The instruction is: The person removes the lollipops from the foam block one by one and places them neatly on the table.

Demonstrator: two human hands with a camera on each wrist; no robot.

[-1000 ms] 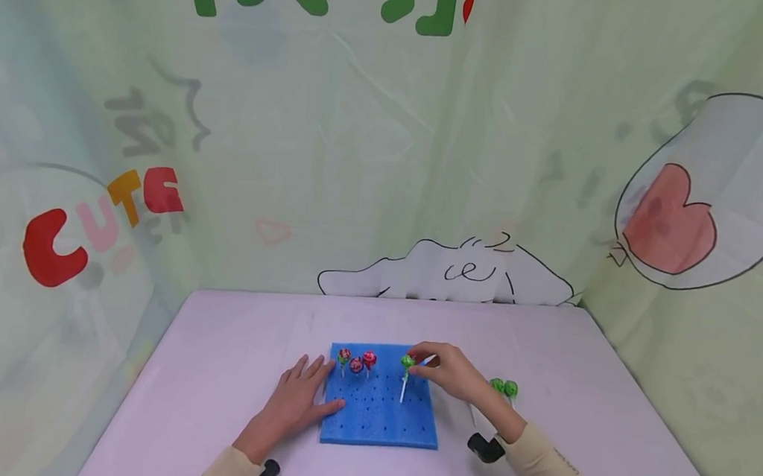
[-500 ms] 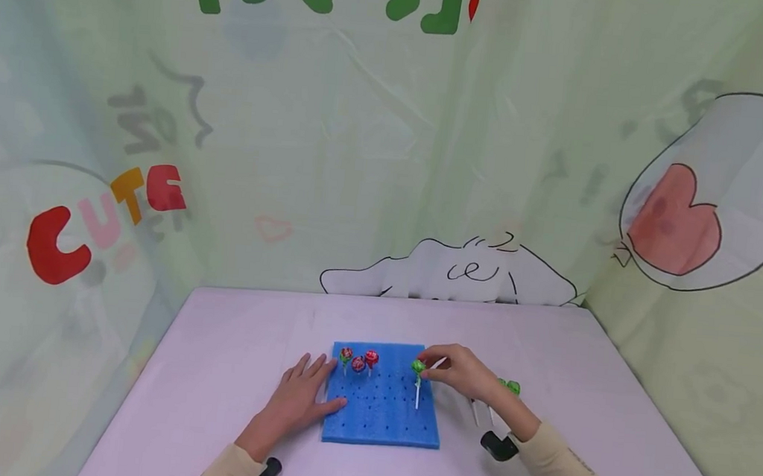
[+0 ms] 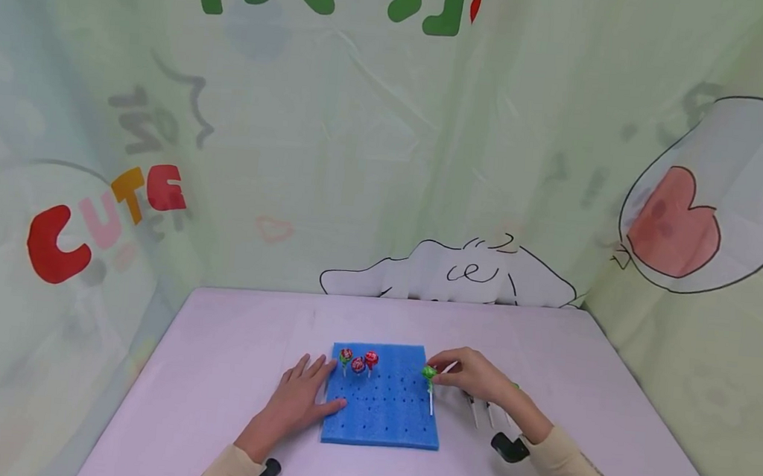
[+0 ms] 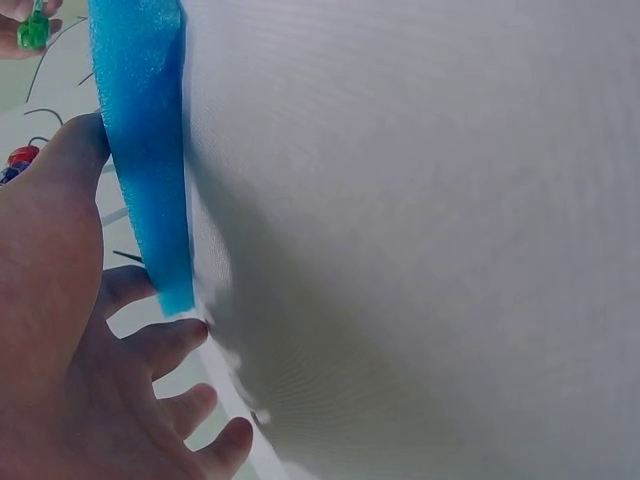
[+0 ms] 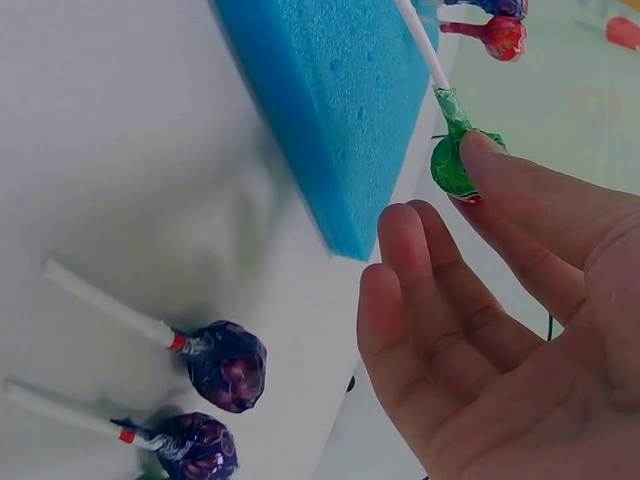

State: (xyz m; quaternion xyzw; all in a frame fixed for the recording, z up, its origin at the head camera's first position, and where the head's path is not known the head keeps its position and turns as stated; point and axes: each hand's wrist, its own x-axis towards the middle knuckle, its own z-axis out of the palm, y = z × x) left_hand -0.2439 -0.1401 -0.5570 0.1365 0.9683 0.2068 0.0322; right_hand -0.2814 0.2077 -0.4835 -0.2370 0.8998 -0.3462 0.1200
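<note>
A green-wrapped lollipop (image 3: 429, 373) is pinched by its candy end in my right hand (image 3: 472, 374), between thumb and forefinger. Its white stick points down over the right edge of a blue foam board (image 3: 387, 418) dotted with small holes. The right wrist view shows this green lollipop (image 5: 455, 165) above the board, the other fingers loosely bent. My left hand (image 3: 298, 396) rests at the board's left edge with fingers spread, the thumb lying over the board. Several lollipops (image 3: 371, 358) with red and mixed wrappers stand in the board's far left part.
To the right of the board, several lollipops lie on the table, partly hidden by my right arm in the head view. Two have dark purple wrappers, such as this purple lollipop (image 5: 228, 368). Printed curtains (image 3: 388, 156) enclose the pale table (image 3: 253, 325) at back and sides.
My right hand has moved rightward with the green lollipop, from above the board to its right edge. The lollipop's stick now hangs closer to upright. My left hand stays in place.
</note>
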